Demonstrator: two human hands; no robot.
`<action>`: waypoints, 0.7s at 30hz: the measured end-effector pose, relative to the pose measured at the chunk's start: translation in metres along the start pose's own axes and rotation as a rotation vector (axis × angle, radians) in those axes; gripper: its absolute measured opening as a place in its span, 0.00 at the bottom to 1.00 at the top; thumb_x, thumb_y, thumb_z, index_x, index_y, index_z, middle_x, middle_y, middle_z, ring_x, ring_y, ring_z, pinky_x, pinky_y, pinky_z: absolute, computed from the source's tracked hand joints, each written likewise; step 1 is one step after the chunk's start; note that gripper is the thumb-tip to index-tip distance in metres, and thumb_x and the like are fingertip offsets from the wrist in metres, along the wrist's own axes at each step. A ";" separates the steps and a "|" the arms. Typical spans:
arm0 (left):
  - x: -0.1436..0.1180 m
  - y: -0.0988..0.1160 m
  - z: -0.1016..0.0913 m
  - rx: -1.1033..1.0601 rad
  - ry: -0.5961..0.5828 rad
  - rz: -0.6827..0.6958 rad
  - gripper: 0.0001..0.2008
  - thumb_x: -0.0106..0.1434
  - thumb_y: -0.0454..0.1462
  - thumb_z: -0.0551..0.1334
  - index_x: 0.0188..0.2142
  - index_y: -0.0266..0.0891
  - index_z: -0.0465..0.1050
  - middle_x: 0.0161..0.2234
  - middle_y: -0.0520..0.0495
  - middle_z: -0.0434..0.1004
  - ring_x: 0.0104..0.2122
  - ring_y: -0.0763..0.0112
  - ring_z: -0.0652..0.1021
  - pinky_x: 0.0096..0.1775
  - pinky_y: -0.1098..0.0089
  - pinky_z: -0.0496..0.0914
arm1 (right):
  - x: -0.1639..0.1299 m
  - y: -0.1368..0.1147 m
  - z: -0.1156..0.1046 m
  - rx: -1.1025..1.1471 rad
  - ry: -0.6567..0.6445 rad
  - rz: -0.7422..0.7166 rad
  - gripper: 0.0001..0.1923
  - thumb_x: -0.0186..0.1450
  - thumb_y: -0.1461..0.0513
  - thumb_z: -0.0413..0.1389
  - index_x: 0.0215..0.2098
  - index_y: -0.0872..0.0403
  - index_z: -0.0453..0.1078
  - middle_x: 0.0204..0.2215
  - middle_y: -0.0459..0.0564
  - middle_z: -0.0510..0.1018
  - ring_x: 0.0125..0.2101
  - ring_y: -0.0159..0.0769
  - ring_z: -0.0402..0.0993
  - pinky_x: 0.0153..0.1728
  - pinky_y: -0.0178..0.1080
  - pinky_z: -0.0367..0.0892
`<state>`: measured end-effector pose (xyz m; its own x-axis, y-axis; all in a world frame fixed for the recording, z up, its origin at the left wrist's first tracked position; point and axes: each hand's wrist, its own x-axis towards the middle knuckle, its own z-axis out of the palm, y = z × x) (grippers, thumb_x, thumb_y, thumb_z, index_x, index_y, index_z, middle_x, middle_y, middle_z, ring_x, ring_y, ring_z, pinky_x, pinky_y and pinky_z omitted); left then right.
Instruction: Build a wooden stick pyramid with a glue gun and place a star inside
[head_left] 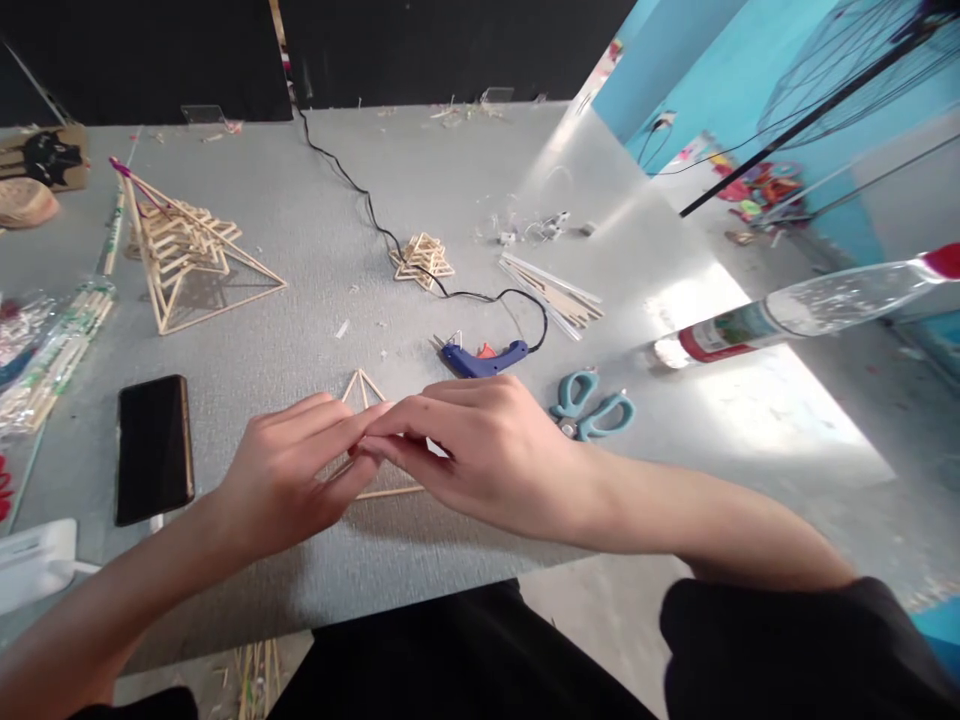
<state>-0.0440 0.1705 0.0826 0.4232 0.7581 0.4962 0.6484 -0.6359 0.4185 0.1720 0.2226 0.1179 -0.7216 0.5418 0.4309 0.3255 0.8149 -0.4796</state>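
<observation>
A small triangular frame of thin wooden sticks (391,492) lies beneath my hands on the grey table; its far corner and near stick show, while the middle is covered. My left hand (292,470) is closed, thumb and fingertips pinched over the middle of the frame. From the other side my right hand (480,440) pinches at the same spot, its fingertips meeting the left ones. The exact part between the fingers is hidden. Just beyond the right hand lies a blue glue gun (484,358) with an orange trigger. Teal-handled scissors (592,408) rest to its right.
A larger stick pyramid (187,250) stands at the left, a small stick star (422,262) farther back. Loose glue sticks (551,292), a black cord (367,205), a phone (154,450), a white charger (37,565) and a plastic bottle (787,310) are around.
</observation>
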 end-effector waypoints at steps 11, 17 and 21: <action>0.006 0.005 -0.004 0.001 0.058 0.048 0.07 0.69 0.30 0.65 0.47 0.34 0.76 0.26 0.53 0.73 0.27 0.73 0.69 0.31 0.71 0.68 | -0.001 -0.002 -0.010 -0.193 0.012 -0.100 0.14 0.79 0.63 0.49 0.38 0.59 0.71 0.26 0.47 0.79 0.23 0.29 0.72 0.23 0.35 0.58; 0.004 0.003 -0.004 -0.001 0.064 0.045 0.12 0.71 0.33 0.65 0.52 0.30 0.77 0.28 0.52 0.76 0.28 0.74 0.73 0.33 0.71 0.70 | -0.008 0.004 -0.017 -0.096 -0.003 -0.038 0.09 0.77 0.62 0.55 0.42 0.59 0.74 0.22 0.42 0.74 0.20 0.25 0.66 0.23 0.33 0.58; 0.001 0.002 -0.003 -0.010 0.057 0.037 0.12 0.72 0.34 0.65 0.52 0.31 0.77 0.28 0.52 0.77 0.29 0.72 0.74 0.33 0.70 0.69 | -0.008 0.007 -0.014 0.063 -0.089 0.067 0.09 0.76 0.63 0.56 0.48 0.57 0.78 0.20 0.39 0.73 0.17 0.23 0.59 0.23 0.31 0.57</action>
<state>-0.0443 0.1690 0.0867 0.4102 0.7245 0.5538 0.6261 -0.6653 0.4066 0.1890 0.2268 0.1221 -0.7516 0.5721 0.3284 0.3375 0.7612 -0.5537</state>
